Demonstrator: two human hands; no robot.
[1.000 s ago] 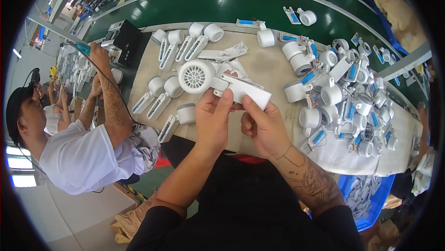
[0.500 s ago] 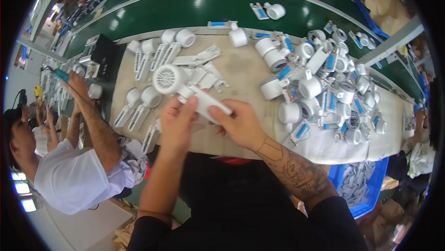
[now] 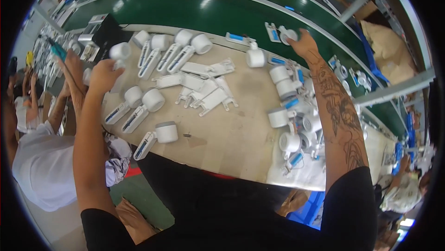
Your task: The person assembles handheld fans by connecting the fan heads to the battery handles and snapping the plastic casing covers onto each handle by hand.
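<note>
My left hand (image 3: 104,78) is at the left of the work table, its fingers curled at a white handheld fan (image 3: 119,50); the hand partly hides the fan's handle. My right hand (image 3: 304,46) stretches far forward over the green conveyor belt. Its thumb and fingers close on the round head of another white fan (image 3: 288,34), whose handle shows a blue part. Several fans with slim handles (image 3: 181,58) lie in a row right of my left hand. Loose white handle covers (image 3: 204,83) are piled mid-table.
Fan units with blue parts (image 3: 301,112) crowd the right side, under my right forearm. A single fan (image 3: 166,132) lies near the front edge. A black box-shaped device (image 3: 99,38) stands at the back left. Beside me works a person in a white shirt (image 3: 46,172).
My hands have parted. The left has carried the fan leftward from mid-table; the right has let go of it and reached forward to a fan on the belt. The view has shifted.
</note>
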